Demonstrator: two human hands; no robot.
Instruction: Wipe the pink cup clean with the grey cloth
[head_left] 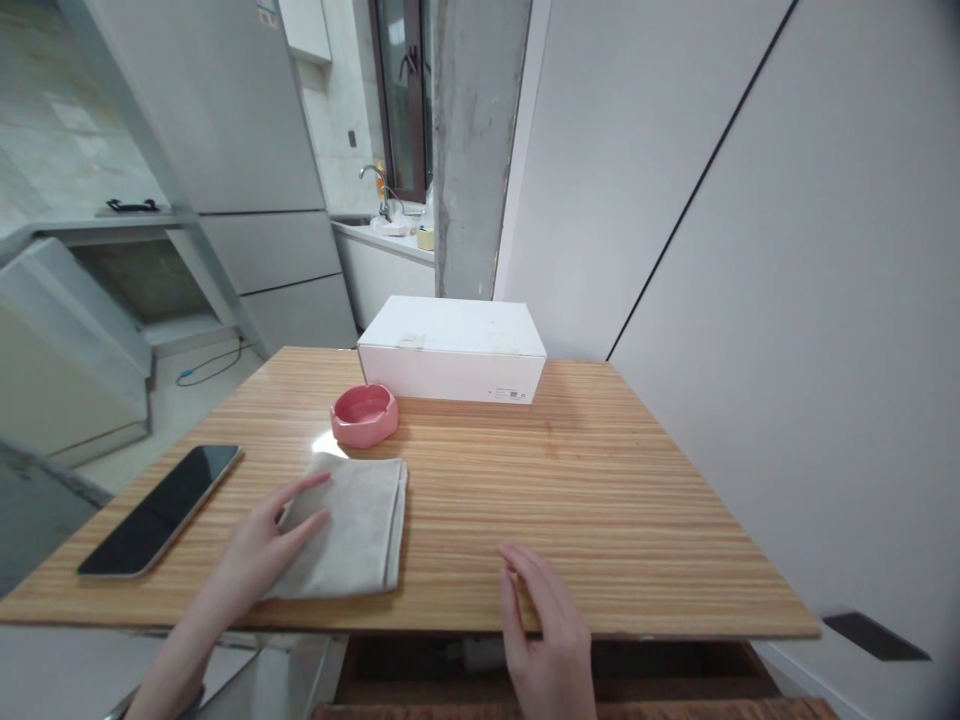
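Observation:
A folded grey cloth (360,525) lies flat near the front of the wooden table. Over its left part rests my left hand (277,540), thumb and fingers spread, holding nothing; whether it presses on the cloth I cannot tell. To the right of the cloth, by the front edge, is my right hand (544,625). Its fingers are loosely bent with a gap between thumb and forefinger, and nothing shows in them. Just behind the cloth sits a pink ashtray (364,430). A smartphone (165,510) with a dark screen lies left of my left hand.
A white box (454,365) stands at the back of the table (600,500). Below the front edge an open drawer (645,670) shows. A white wall (787,350) borders the right side. Beyond the table are a sink tap (382,190) and grey cabinets (247,150).

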